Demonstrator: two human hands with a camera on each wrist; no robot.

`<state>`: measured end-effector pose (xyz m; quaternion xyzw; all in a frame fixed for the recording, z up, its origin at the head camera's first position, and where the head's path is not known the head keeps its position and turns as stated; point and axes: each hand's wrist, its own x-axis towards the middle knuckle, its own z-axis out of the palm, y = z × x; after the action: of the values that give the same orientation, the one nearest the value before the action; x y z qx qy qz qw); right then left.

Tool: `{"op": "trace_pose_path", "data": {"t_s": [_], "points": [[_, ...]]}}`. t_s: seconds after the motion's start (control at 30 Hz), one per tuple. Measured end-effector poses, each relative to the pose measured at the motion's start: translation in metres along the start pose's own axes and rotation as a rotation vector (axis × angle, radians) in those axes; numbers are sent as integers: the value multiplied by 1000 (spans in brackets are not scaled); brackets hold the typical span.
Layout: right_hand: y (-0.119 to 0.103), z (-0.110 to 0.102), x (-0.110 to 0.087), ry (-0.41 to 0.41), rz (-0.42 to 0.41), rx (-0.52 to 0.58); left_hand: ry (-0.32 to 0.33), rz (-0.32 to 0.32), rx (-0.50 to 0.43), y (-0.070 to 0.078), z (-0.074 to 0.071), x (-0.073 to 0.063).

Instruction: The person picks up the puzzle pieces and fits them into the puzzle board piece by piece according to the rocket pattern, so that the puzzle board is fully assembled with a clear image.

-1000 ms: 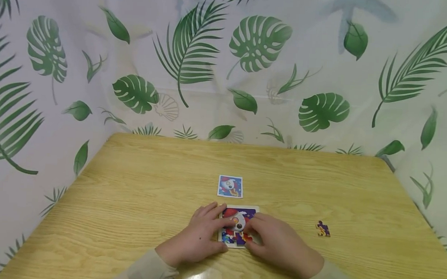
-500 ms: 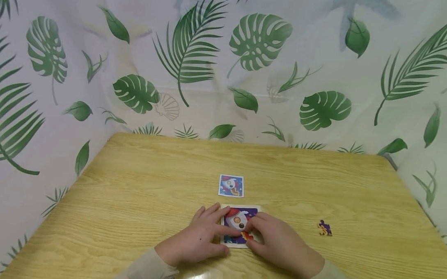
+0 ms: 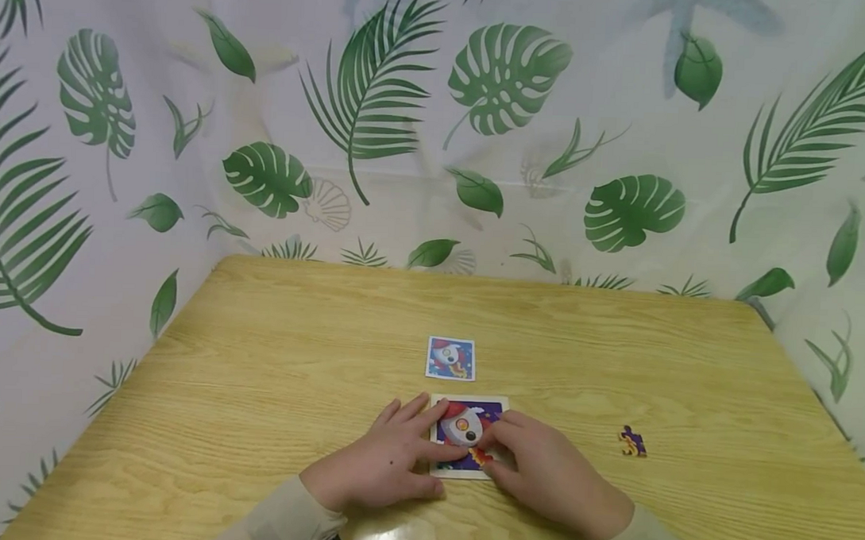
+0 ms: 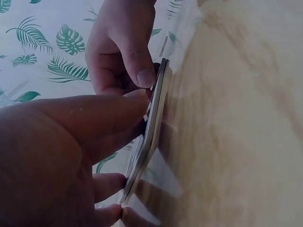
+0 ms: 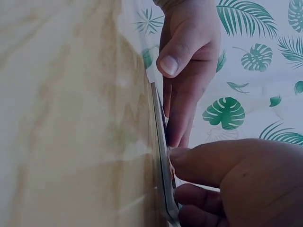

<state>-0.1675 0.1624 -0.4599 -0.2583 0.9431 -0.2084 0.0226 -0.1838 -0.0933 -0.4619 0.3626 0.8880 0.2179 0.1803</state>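
Note:
In the head view a small jigsaw puzzle (image 3: pixel 470 421) with a rocket picture lies in a pale frame near the table's front. My left hand (image 3: pixel 390 459) rests along its left side, fingers spread; the index finger stretches across the lower part of the picture and the thumb is by the bottom edge. At the puzzle's lower right, my right hand (image 3: pixel 550 473) bends its thumb and index finger about a flame-printed puzzle piece (image 3: pixel 479 457). Both wrist views show the puzzle board (image 4: pixel 154 125) edge-on, with fingertips of both hands right at its face. The right hand partly hides the puzzle's right side.
Farther back lies a small picture card (image 3: pixel 451 359) with the same rocket. A loose purple and orange puzzle piece (image 3: pixel 632 441) is off to the right on the wooden table (image 3: pixel 316 337). A leaf-printed cloth (image 3: pixel 409 126) hangs behind the table.
The puzzle piece by my right fingertips, offset at the bottom a second ago, now sits flatter in the picture. My left index finger has slid down from the rocket's middle to the lower part.

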Motion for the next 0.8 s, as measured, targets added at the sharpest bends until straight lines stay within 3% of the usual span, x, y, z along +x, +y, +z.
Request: {"op": "trace_pose_path", "data": {"t_s": [0.33, 0.57, 0.8], "points": [[17, -15, -1, -77, 34, 152, 17, -10, -20, -4, 0, -2], [51, -37, -9, -53, 67, 74, 42, -22, -37, -5, 2, -2], [101, -64, -39, -51, 163, 34, 39, -22, -68, -3, 0, 0]]}}
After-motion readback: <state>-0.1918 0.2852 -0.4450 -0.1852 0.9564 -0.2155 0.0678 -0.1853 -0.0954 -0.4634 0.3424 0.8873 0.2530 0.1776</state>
